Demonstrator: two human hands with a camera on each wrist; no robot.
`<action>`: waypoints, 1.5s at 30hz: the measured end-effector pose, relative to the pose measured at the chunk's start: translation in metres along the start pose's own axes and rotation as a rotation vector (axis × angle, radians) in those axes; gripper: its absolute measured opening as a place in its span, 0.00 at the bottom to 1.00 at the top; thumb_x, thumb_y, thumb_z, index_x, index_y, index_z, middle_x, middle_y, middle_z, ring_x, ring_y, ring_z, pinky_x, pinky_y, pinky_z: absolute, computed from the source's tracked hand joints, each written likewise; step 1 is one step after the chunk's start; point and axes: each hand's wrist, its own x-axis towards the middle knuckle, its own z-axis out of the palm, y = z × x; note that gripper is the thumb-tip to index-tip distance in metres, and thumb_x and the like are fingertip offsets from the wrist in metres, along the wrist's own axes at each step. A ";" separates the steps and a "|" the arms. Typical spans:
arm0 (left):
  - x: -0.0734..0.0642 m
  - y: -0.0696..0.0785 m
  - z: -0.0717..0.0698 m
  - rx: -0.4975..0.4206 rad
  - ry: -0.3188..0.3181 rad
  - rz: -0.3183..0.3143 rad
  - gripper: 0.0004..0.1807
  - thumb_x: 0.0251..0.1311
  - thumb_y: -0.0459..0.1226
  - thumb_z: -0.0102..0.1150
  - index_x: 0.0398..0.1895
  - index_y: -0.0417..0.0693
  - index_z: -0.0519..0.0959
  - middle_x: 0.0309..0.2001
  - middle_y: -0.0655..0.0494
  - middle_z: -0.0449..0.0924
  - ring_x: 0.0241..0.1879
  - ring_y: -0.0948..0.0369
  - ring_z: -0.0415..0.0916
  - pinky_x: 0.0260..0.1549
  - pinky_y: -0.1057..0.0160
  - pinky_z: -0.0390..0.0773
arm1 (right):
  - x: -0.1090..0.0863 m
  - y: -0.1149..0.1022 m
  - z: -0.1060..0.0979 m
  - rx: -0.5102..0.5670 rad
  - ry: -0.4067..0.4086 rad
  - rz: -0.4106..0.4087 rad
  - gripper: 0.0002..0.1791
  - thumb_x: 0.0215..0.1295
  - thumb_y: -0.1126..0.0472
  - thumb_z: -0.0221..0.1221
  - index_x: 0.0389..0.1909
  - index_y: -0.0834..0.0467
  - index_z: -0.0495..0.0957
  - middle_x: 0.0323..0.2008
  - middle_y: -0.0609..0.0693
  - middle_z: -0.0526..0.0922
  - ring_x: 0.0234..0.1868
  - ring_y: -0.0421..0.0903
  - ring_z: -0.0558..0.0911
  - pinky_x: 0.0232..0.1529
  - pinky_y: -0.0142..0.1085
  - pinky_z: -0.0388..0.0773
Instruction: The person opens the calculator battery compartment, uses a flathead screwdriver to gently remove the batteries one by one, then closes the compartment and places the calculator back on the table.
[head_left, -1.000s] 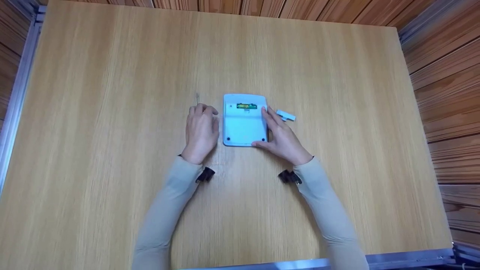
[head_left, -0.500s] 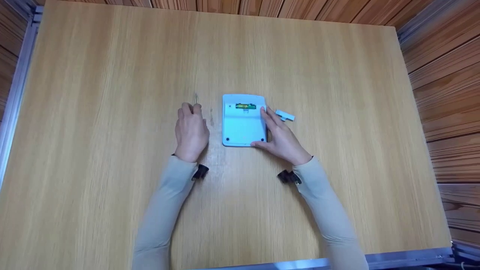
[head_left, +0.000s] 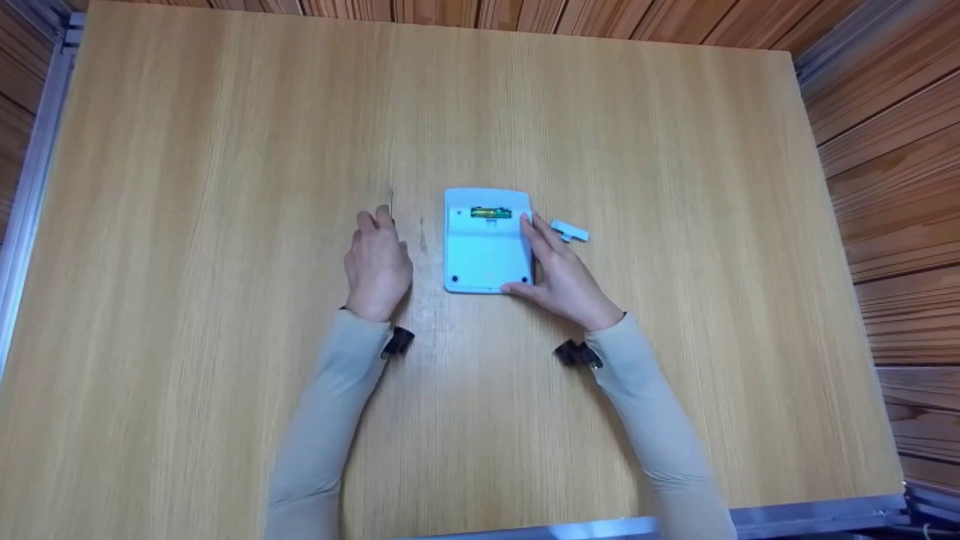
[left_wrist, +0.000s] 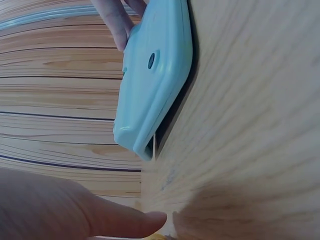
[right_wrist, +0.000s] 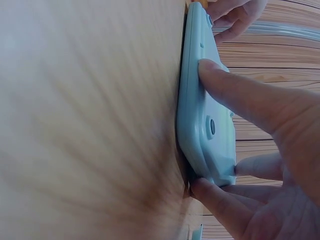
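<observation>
A light blue desk calculator lies face down, its battery slot open and a green-and-gold battery inside. My right hand holds its right side, thumb on the near edge and fingers along the far right; the right wrist view shows the thumb pressing the back. Left of the calculator, my left hand has its fingers curled at a screwdriver, whose thin metal shaft points away past the fingertips. Mostly hidden by the hand, an orange-yellow bit of its handle shows below the thumb in the left wrist view.
The blue battery cover lies just right of the calculator, beyond the right fingers. Wood-grain table surrounds everything, with plank walls behind and to the right. A metal rail runs along the near edge.
My left hand has moved left, away from the calculator, and the screwdriver shaft has shifted slightly left. The right hand, calculator and battery cover have stayed in place.
</observation>
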 end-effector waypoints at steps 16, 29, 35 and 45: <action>-0.002 0.000 0.001 -0.004 0.036 0.018 0.18 0.64 0.27 0.44 0.55 0.28 0.69 0.44 0.35 0.70 0.32 0.48 0.74 0.25 0.50 0.78 | -0.001 -0.001 0.000 0.002 -0.007 -0.002 0.55 0.55 0.49 0.68 0.76 0.58 0.45 0.75 0.62 0.47 0.73 0.59 0.56 0.67 0.48 0.62; -0.005 0.002 -0.007 -0.004 -0.027 0.118 0.22 0.66 0.28 0.44 0.64 0.36 0.64 0.48 0.36 0.67 0.35 0.48 0.72 0.26 0.52 0.77 | -0.001 0.000 -0.001 0.000 0.000 -0.002 0.55 0.55 0.49 0.68 0.76 0.57 0.45 0.74 0.61 0.48 0.73 0.58 0.56 0.68 0.48 0.61; -0.008 0.003 -0.010 0.011 -0.063 0.198 0.26 0.62 0.25 0.44 0.66 0.39 0.64 0.46 0.38 0.67 0.27 0.52 0.70 0.22 0.55 0.74 | -0.001 0.000 -0.002 -0.001 -0.003 -0.007 0.54 0.55 0.49 0.68 0.75 0.58 0.45 0.74 0.62 0.48 0.73 0.58 0.55 0.68 0.48 0.61; -0.011 0.011 -0.015 0.022 -0.082 0.273 0.22 0.68 0.32 0.42 0.65 0.40 0.66 0.46 0.42 0.68 0.29 0.54 0.70 0.22 0.58 0.73 | 0.000 0.000 -0.001 0.019 -0.019 0.006 0.55 0.55 0.49 0.68 0.76 0.57 0.44 0.75 0.61 0.47 0.73 0.57 0.55 0.68 0.47 0.60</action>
